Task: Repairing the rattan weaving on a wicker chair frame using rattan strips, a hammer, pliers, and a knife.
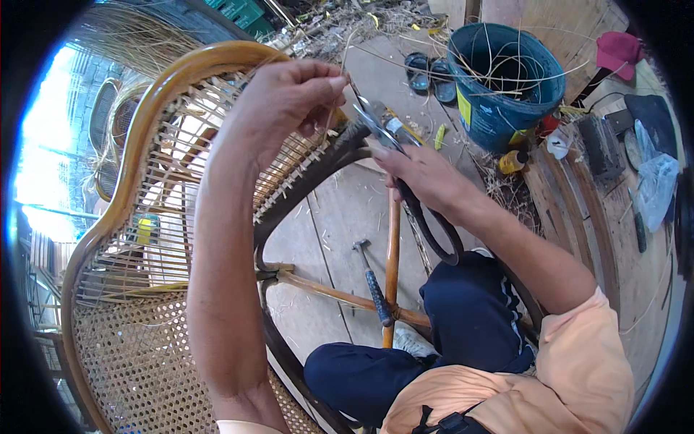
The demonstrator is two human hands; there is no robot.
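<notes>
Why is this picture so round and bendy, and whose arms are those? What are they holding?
A camera on the person's head looks down, and its wide lens bends straight edges. The arms are that person's own. The left hand pinches a thin cane strand at the woven chair frame. The right hand holds big scissors with black handles. On the wooden floor lies a hammer. Farther off stand a blue bucket of strands and a pair of sandals.

Open-air rattan furniture workshop: half-woven cane chair (144, 239), blue bucket (506, 79) of cane strands, hammer (372, 282) on plank floor (340, 217), cane scraps (332, 25) littered around.
</notes>
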